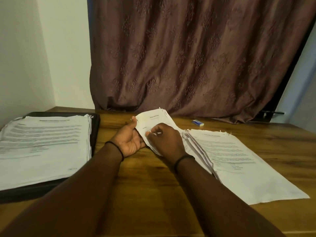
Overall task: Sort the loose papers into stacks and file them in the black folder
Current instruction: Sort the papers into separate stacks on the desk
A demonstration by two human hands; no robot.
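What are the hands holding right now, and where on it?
A lifted bundle of papers: the left hand grips its left edge, the right hand pinches its face lower down.

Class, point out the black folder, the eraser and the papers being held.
black folder [95, 134]: head view, bare right edge.
eraser [198, 122]: head view, its middle.
held papers [153, 118]: head view, upper part near the heading.

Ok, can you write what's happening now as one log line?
left hand: holds lifted papers | right hand: pinches them | black folder: left stack on it | right stack: on table
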